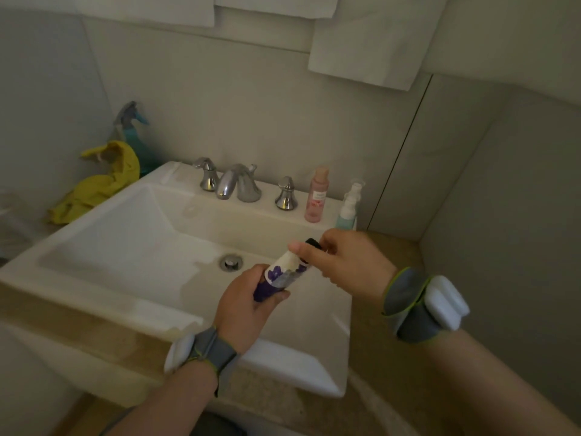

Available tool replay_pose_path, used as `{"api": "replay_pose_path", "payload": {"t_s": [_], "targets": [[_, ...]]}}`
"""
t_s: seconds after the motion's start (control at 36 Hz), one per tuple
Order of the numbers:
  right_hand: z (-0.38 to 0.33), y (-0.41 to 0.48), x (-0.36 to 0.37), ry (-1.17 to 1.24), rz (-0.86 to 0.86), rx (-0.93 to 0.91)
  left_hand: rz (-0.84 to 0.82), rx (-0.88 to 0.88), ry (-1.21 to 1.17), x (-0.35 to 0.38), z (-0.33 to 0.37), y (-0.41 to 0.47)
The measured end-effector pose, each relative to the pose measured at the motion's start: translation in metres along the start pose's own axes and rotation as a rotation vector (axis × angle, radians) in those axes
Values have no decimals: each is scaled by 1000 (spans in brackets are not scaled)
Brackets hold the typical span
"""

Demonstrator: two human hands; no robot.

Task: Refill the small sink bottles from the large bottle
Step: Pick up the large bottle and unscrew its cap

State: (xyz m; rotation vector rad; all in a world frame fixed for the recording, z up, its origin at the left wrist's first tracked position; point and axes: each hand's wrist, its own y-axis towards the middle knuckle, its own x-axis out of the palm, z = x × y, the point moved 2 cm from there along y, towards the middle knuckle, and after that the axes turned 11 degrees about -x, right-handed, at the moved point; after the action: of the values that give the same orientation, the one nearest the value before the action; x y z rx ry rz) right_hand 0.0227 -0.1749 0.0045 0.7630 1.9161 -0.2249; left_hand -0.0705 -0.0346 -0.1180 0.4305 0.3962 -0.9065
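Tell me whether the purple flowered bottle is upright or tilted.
Tilted. The left hand grips the purple bottle low down, and its black cap leans away to the right, where the right hand pinches it.

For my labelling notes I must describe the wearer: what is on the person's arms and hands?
The left hand and right hand are ungloved, forearms unsleeved. The left wristband and right wristband are grey fabric edged yellow-green; each carries a rounded white box.
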Motion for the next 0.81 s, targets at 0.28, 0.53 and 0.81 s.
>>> {"api": "replay_pose_path", "payload": {"t_s": [0.28,0.53,0.81], "targets": [[3,1,-8,225,-125,-146,-23,2,-2,0,0,0],[-1,1,-6,109,-37,-150,-22,0,19,-2,1,0],[2,4,-5,86,63,-62,-21,-2,16,-1,2,0]]}}
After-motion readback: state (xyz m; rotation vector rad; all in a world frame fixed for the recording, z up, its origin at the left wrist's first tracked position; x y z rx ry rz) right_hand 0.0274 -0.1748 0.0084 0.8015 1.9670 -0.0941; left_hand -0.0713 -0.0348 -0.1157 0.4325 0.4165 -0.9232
